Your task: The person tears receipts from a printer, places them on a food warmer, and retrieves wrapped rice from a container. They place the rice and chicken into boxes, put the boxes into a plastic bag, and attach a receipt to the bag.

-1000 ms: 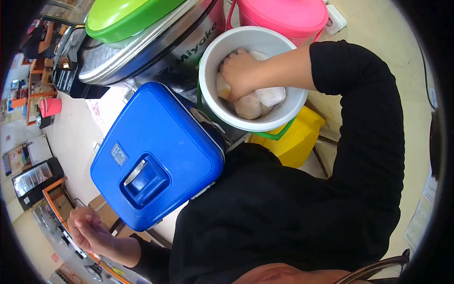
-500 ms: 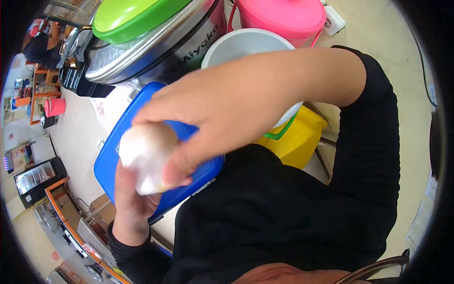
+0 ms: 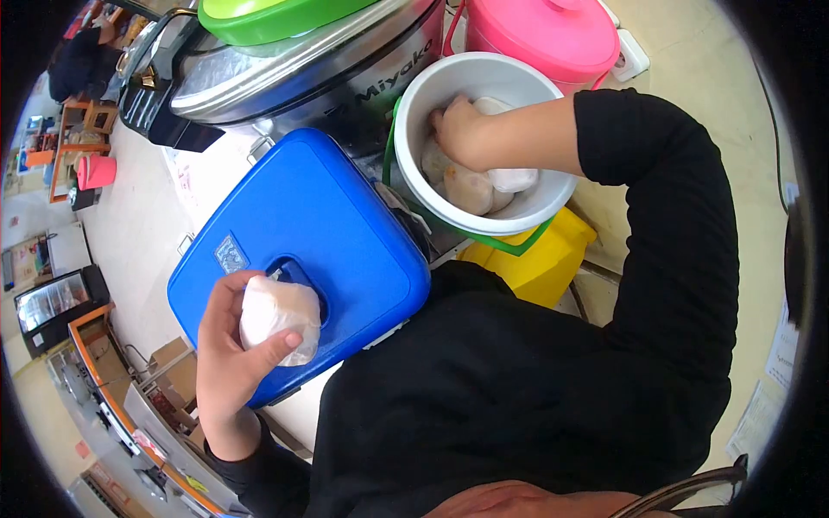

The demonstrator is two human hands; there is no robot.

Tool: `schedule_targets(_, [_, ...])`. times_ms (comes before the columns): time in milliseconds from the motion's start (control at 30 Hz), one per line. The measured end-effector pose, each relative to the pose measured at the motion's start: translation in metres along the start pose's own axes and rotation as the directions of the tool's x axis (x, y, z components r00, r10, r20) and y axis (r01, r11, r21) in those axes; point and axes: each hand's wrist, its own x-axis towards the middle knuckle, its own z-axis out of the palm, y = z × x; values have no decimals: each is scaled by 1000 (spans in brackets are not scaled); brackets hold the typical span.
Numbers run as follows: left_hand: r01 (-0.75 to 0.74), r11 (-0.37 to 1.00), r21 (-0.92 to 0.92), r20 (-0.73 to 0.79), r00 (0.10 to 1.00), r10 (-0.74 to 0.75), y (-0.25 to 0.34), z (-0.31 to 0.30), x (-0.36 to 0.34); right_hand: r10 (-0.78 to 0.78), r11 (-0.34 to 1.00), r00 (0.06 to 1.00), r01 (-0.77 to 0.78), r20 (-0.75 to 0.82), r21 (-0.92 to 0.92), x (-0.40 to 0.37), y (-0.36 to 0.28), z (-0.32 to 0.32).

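Gripping a white wrapped bundle [image 3: 281,319] in the left hand [image 3: 229,358], thumb across the near side and fingers curled round the far side. Holding it above the blue box [image 3: 354,250], partly covering the recessed handle beside the left hand. Reaching down inside the white bucket [image 3: 549,194] with the right hand [image 3: 466,134], at the pale wrapped pieces [image 3: 471,190] beneath and beside it; impossible to tell whether closed on one or open, with the fingertips partly hidden. Just outside the bucket, below the right hand, a green handle [image 3: 515,249] and a yellow container [image 3: 540,268]. Beyond the right hand, a pink lidded tub [image 3: 548,39], near a wall socket [image 3: 630,59]. To the left of the right hand, a large silver cooker [image 3: 363,95] marked "Miyako", bearing a green-lidded container [image 3: 276,24] on top.
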Motion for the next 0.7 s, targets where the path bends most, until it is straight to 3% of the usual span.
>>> schedule_targets(33, [-29,1000,-4,-10,1000,29,-2,0,0,59,998,998,-59,10,-5,10,-5,6])
schedule_targets(100, [-58,983,177,-8,998,61,-5,-9,0,177,984,984,-176,26,-23,25,-12,8])
schedule_targets(133, [-71,962,265,-6,997,76,-6,-13,0,137,990,991,-137,1,-30,29,-12,14])
schedule_targets(200, [-42,957,287,-41,998,56,-6,-15,-2,55,997,997,-57,-48,-47,15,-9,13])
schedule_targets(300, [-45,983,180,-65,996,57,-10,-17,-3,140,987,977,-125,-159,100,17,-10,29])
schedule_targets(333, [-55,991,121,-67,996,63,-12,-18,-3,294,908,935,-207,-201,365,29,-12,42])
schedule_targets(400, [-6,999,41,-58,998,8,-19,-29,-5,586,542,797,-249,-148,802,52,-17,62])
schedule_targets(500, [27,999,16,-96,995,-26,-28,-47,-11,434,804,874,-267,-218,531,40,-11,47])
schedule_targets(567, [25,997,67,-126,992,-16,-35,-60,-14,399,852,884,-259,-244,456,37,-10,47])
schedule_targets(633, [28,998,64,-179,984,-16,-38,-69,-18,411,808,883,-237,-227,540,34,-8,45])
schedule_targets(700, [9,995,98,-210,978,12,-39,-71,-20,463,625,873,-197,-155,756,10,2,25])
